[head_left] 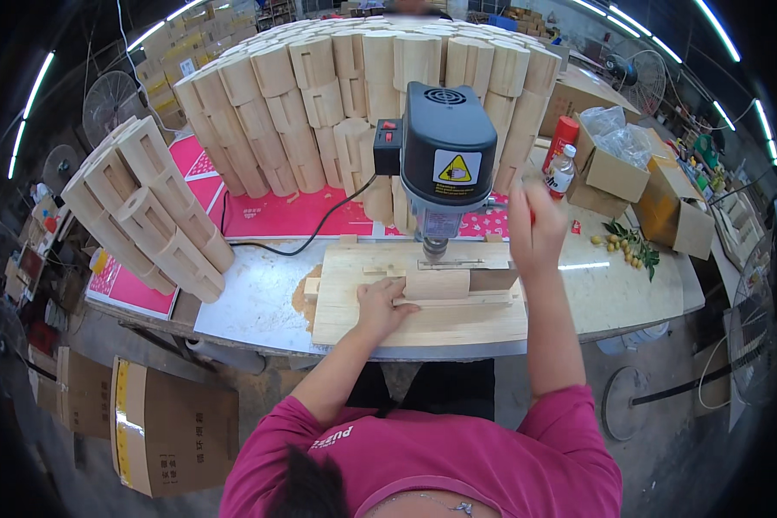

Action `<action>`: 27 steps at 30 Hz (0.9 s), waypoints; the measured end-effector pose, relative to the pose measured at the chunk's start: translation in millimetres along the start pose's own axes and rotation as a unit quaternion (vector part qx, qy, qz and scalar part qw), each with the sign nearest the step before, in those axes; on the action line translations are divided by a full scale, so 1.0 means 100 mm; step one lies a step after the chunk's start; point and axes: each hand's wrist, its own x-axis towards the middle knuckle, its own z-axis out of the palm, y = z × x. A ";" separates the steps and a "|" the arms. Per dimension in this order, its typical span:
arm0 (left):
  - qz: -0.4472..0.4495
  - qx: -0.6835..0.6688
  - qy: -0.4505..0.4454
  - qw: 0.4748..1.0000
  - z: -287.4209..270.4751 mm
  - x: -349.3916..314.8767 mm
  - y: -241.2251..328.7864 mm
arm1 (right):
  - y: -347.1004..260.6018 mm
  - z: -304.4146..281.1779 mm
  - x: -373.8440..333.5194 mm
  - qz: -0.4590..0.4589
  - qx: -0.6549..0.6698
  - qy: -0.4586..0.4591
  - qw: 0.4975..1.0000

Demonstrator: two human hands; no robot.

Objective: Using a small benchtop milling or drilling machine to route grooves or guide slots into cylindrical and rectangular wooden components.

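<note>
A pale wooden piece point(438, 284) with a rounded face lies in a wooden jig on a flat board point(354, 326). My left hand point(382, 309) grips its left end, thumb on the near side and fingers on the far side. Above the piece stands a dark grey drill press point(449, 129); its metal chuck point(434, 249) points down close behind the piece. My right hand point(535, 229) is raised to the right of the machine, its fingers closed around the drill press handle. The fingers hide most of that handle.
Tall stacks of wooden cylinders point(311, 95) stand behind the press, with another stack point(147, 207) at left. A black cable point(319, 231) crosses the table. At right are a bottle point(560, 173), a red can point(561, 142), an open carton point(609, 168) and small yellowish fruits point(628, 246) with leaves.
</note>
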 end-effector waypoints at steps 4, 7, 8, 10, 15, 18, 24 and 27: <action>-0.056 -0.064 -0.010 0.996 -0.08 0.07 0.12 | 0.31 0.29 0.66 0.015 -0.102 -0.028 0.994; -0.104 -0.101 -0.044 0.988 -0.05 0.12 0.13 | 0.45 0.36 0.68 0.079 -0.027 -0.069 0.994; -0.123 -0.120 -0.057 0.983 -0.03 0.12 0.13 | 0.45 0.36 0.67 0.115 0.082 -0.085 0.986; -0.127 -0.130 -0.054 0.982 0.01 0.13 0.12 | 0.47 0.23 0.46 0.132 0.109 -0.095 0.981; -0.143 -0.218 -0.041 0.964 0.09 0.10 0.06 | 0.88 -0.19 -0.56 0.124 -0.005 -0.378 0.918; -0.088 -0.249 -0.019 0.964 -0.06 0.07 0.05 | 0.86 -0.28 -1.01 0.230 0.008 -0.417 0.879; 0.022 -0.321 -0.030 0.946 -0.85 -0.19 -0.28 | 0.58 -0.45 -1.14 0.351 0.130 -0.365 0.853; -0.096 -0.458 -0.018 0.884 -1.42 -0.26 -0.29 | 0.67 -0.47 -1.29 0.337 0.144 -0.349 0.862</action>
